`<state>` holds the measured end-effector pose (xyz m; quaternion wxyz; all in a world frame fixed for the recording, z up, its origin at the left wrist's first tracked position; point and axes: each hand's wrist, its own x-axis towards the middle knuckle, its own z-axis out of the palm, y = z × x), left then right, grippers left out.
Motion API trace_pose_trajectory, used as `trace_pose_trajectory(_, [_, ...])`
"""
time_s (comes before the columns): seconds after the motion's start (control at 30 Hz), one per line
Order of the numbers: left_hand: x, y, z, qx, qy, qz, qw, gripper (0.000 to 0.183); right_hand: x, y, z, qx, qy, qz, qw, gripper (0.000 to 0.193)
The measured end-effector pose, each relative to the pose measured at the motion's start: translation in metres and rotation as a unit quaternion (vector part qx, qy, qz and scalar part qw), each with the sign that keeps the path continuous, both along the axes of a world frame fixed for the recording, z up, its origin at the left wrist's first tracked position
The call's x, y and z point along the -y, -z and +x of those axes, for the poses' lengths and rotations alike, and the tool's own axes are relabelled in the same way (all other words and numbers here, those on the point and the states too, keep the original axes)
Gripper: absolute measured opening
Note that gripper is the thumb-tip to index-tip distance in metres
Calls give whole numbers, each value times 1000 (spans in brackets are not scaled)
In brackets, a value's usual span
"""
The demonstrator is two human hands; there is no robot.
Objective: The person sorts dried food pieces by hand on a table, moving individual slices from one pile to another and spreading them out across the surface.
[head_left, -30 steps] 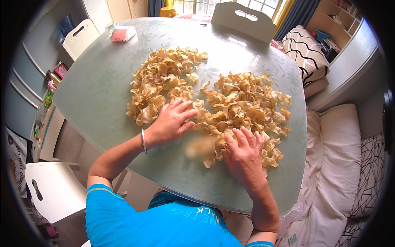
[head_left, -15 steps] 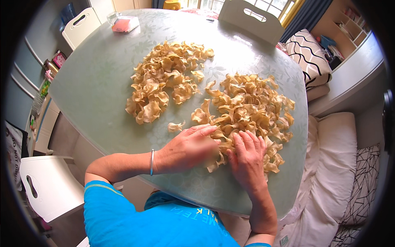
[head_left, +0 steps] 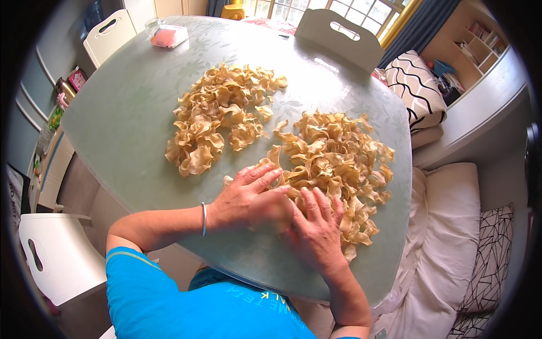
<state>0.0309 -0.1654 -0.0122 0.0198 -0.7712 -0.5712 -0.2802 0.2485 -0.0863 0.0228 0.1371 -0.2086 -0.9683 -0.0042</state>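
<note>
Two heaps of thin, curled, yellowish-tan dried slices lie on the table. At the near left edge of the right heap, my left hand rests with fingers stretched over several slices. A silver bangle circles that wrist. My right hand lies palm down on the near side of the same heap, its fingers spread. Between the hands, the thumb area is blurred, and the slices beneath both palms are hidden. The left heap stands apart, beyond my left hand.
The frosted glass table has rounded edges. At its far left stand a drinking glass and a white-and-red box. White chairs stand at the far side and near left. A cushioned seat runs along the right.
My right hand has shifted left, closer to my left hand. My left hand has moved slightly left, now partly covering the small loose slice between the heaps. The whole view has tilted slightly.
</note>
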Motion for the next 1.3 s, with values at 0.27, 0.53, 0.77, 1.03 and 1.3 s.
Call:
trace_pose_trajectory(0.27, [2,1,6,50,56,-8,997,51,-19,-3,13,-25,106,3,994,55])
trace_pose_trajectory(0.53, [13,-10,18,2,90,-19,996,57,-27,-1,19,-36,152,-26,987,61])
trace_pose_trajectory(0.77, [11,-9,19,56,106,-3,993,52,-3,-3,11,-39,58,-20,997,55])
trace_pose_trajectory(1.03, [7,-9,11,17,-76,1,997,60,-3,-15,16,-17,91,-3,996,50])
trace_pose_trajectory(1.3, [4,-3,9,17,-21,-65,998,68,0,-11,8,4,48,-32,998,64])
